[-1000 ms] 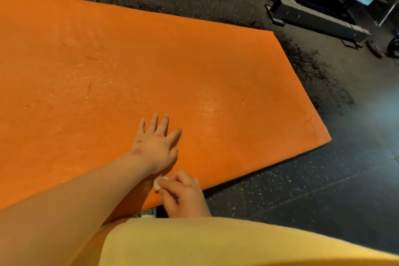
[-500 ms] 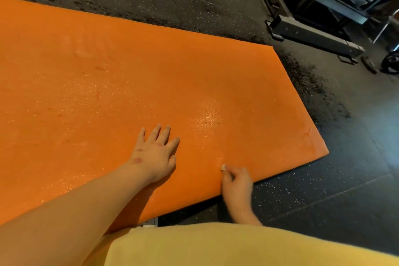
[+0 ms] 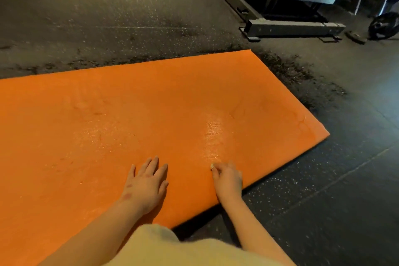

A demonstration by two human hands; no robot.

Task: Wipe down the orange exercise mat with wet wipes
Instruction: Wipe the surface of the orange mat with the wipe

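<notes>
The orange exercise mat (image 3: pixel 151 103) lies flat on the dark floor and fills the left and middle of the head view. Wet, shiny streaks show on it near the middle right. My left hand (image 3: pixel 146 183) rests flat on the mat with its fingers spread. To its right, near the mat's front edge, my right hand (image 3: pixel 227 177) has its fingers curled round a small white wet wipe (image 3: pixel 212 166). Only a corner of the wipe shows at the fingertips, touching the mat.
Speckled black rubber floor (image 3: pixel 323 179) surrounds the mat. A metal gym machine frame (image 3: pixel 291 26) stands at the back right, with a black weight plate (image 3: pixel 383 26) beside it. A yellow garment (image 3: pixel 183 250) covers the bottom of the view.
My right hand has carried the wipe from beside my left wrist rightward and forward along the mat's front edge. The left hand stays flat. The camera has tilted up, showing more floor beyond.
</notes>
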